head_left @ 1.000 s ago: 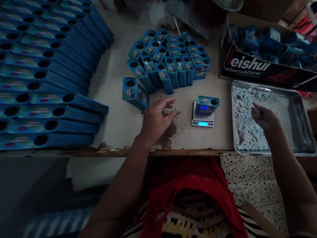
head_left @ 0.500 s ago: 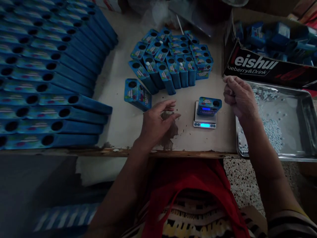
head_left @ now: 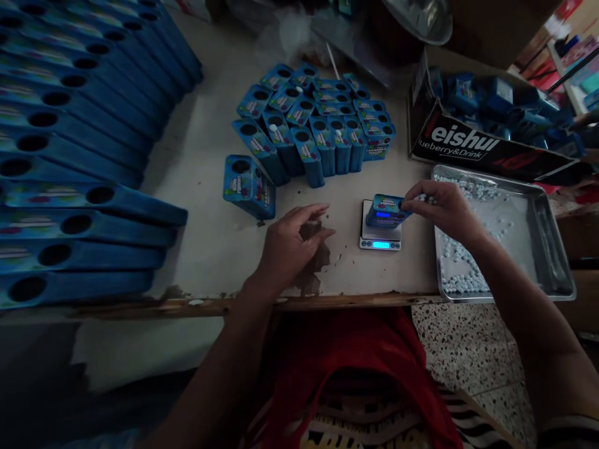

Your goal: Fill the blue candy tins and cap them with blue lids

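A small blue box (head_left: pixel 384 211) with a round hole in its top sits on a little digital scale (head_left: pixel 380 236) near the table's front edge. My right hand (head_left: pixel 442 209) is pinched at the box's right top corner, over the hole; what the fingers hold is too small to see. My left hand (head_left: pixel 290 244) rests on the table left of the scale, fingers loosely curled and apart, holding nothing. One blue box (head_left: pixel 248 184) stands alone just beyond it.
A metal tray (head_left: pixel 538 249) of small pale candies lies right of the scale. A cluster of blue boxes (head_left: pixel 318 121) stands behind. Long rows of blue boxes (head_left: pixel 79 156) fill the left. A cardboard carton (head_left: pixel 486 134) of more boxes is at the back right.
My right hand left the tray of candies, swung left and came down to the top of the box on the scale. My left hand stayed put.
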`<state>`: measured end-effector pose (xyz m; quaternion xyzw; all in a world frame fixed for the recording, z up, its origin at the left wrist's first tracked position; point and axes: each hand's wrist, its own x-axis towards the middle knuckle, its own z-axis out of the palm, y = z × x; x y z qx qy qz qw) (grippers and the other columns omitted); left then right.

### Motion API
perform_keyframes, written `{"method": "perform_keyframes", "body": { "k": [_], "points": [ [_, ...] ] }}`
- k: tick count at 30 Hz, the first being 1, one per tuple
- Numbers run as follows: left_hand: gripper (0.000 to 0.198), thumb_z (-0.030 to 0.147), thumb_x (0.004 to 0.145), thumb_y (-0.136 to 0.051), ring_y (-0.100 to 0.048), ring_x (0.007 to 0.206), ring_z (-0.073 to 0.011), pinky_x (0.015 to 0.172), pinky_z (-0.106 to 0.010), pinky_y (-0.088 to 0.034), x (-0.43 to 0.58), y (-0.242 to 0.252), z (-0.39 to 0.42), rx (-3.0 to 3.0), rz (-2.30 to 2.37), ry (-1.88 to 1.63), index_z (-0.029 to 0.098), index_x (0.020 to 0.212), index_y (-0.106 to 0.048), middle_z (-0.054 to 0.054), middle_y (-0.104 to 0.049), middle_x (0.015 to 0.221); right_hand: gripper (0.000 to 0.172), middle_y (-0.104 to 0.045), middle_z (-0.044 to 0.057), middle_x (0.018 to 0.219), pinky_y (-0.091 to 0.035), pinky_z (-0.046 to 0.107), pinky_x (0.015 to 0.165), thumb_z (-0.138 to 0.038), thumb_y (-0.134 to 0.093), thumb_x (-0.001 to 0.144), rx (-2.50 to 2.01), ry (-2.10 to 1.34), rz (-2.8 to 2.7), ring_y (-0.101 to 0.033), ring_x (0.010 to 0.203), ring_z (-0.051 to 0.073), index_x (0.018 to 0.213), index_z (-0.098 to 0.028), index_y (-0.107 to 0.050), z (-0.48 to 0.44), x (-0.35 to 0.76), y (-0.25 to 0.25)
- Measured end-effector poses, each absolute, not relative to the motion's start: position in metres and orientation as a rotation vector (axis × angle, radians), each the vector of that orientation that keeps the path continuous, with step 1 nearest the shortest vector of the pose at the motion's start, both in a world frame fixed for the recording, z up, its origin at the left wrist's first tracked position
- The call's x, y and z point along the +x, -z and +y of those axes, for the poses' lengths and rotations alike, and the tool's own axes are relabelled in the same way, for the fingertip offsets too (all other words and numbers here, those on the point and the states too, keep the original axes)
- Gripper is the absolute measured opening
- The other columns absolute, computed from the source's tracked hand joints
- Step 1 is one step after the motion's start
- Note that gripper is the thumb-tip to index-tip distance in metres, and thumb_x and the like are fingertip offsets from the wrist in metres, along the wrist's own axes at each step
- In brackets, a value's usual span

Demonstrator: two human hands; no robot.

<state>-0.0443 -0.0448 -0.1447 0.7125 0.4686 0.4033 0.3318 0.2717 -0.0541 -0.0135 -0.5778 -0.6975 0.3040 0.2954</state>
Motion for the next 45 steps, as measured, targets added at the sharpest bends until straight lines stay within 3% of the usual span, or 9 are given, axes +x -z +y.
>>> {"method": "perform_keyframes", "body": {
  "k": [7, 11, 16, 20, 24, 29, 33, 39, 45],
  "points": [
    [0.035, 0.033, 0.093, -0.079, -0.079, 0.109, -0.0308, 0.100, -0.051, -0.067, -0.057, 0.150, -0.043, 1.925, 1.234, -1.039, 0.034, 0.128, -0.078, -0.007, -0.080, 0.122, 0.021, -0.071, 0.000, 0.073, -0.039, 0.032, 0.067, -0.046, -0.087, 0.089, -1.607, -0.757, -1.955, -0.053, 0.066, 0.015, 0.088, -0.024, -0.084, -0.052, 0.270, 0.022],
    [0.035, 0.034, 0.094, -0.079, -0.078, 0.109, -0.0310, 0.101, -0.052, -0.066, -0.057, 0.150, -0.042, 1.920, 1.254, -1.019, 0.033, 0.129, -0.078, -0.007, -0.080, 0.124, 0.026, -0.066, -0.001, 0.071, -0.036, 0.031, 0.063, -0.045, -0.095, 0.080, -1.615, -0.809, -1.851, -0.048, 0.065, 0.014, 0.087, -0.024, -0.082, -0.054, 0.271, 0.021],
    [0.039, 0.043, 0.094, -0.079, -0.077, 0.116, -0.0330, 0.107, -0.057, -0.063, -0.055, 0.147, -0.042, 1.914, 1.252, -1.020, 0.028, 0.130, -0.078, -0.005, -0.079, 0.130, 0.028, -0.059, -0.002, 0.075, -0.036, 0.025, 0.054, -0.041, -0.089, 0.081, -1.500, -1.244, -1.182, -0.045, 0.061, 0.011, 0.089, -0.024, -0.068, -0.053, 0.283, 0.016],
    [0.040, 0.043, 0.096, -0.078, -0.074, 0.125, -0.0330, 0.114, -0.058, -0.060, -0.057, 0.148, -0.043, 1.920, 1.266, -1.004, 0.029, 0.134, -0.075, -0.005, -0.078, 0.135, 0.019, -0.066, 0.003, 0.085, -0.045, 0.023, 0.053, -0.027, -0.073, 0.079, -1.409, -1.595, -0.820, -0.051, 0.064, 0.012, 0.096, -0.019, -0.068, -0.053, 0.301, 0.019],
    [0.041, 0.039, 0.096, -0.079, -0.073, 0.128, -0.0334, 0.116, -0.058, -0.059, -0.059, 0.151, -0.044, 1.947, 1.266, -1.020, 0.031, 0.135, -0.073, -0.006, -0.076, 0.137, 0.035, -0.070, 0.005, 0.091, -0.050, 0.020, 0.054, -0.009, -0.067, 0.070, -1.400, -1.629, -0.712, -0.054, 0.065, 0.010, 0.104, -0.015, -0.072, -0.055, 0.308, 0.026],
    [0.042, 0.035, 0.092, -0.081, -0.071, 0.130, -0.0331, 0.116, -0.054, -0.059, -0.062, 0.150, -0.044, 2.011, 1.293, -1.031, 0.029, 0.133, -0.074, -0.006, -0.075, 0.138, 0.037, -0.073, 0.006, 0.096, -0.054, 0.017, 0.055, -0.003, -0.067, 0.072, -1.419, -1.611, -0.700, -0.057, 0.067, 0.009, 0.106, -0.014, -0.077, -0.056, 0.304, 0.028],
    [0.041, 0.039, 0.093, -0.080, -0.071, 0.130, -0.0334, 0.116, -0.053, -0.059, -0.066, 0.150, -0.043, 2.000, 1.327, -1.021, 0.032, 0.133, -0.074, -0.007, -0.075, 0.136, 0.024, -0.074, 0.006, 0.094, -0.052, 0.016, 0.055, -0.009, -0.077, 0.082, -1.416, -1.606, -0.746, -0.058, 0.067, 0.007, 0.105, -0.014, -0.080, -0.057, 0.305, 0.030],
    [0.042, 0.048, 0.098, -0.073, -0.070, 0.132, -0.0305, 0.118, -0.052, -0.057, -0.068, 0.154, -0.043, 1.989, 1.337, -1.004, 0.029, 0.135, -0.073, -0.002, -0.073, 0.136, 0.029, -0.070, 0.002, 0.080, -0.039, 0.018, 0.049, -0.026, -0.089, 0.084, -1.421, -1.616, -0.934, -0.049, 0.060, 0.006, 0.110, -0.014, -0.082, -0.064, 0.306, 0.030],
    [0.043, 0.041, 0.095, -0.076, -0.069, 0.132, -0.0321, 0.118, -0.052, -0.056, -0.064, 0.141, -0.048, 1.930, 1.408, -0.912, 0.029, 0.137, -0.072, -0.006, -0.073, 0.141, 0.024, -0.055, -0.003, 0.067, -0.026, 0.021, 0.047, -0.029, -0.086, 0.085, -1.451, -1.508, -1.036, -0.042, 0.058, 0.008, 0.104, -0.016, -0.079, -0.067, 0.298, 0.011]
  ]
}}
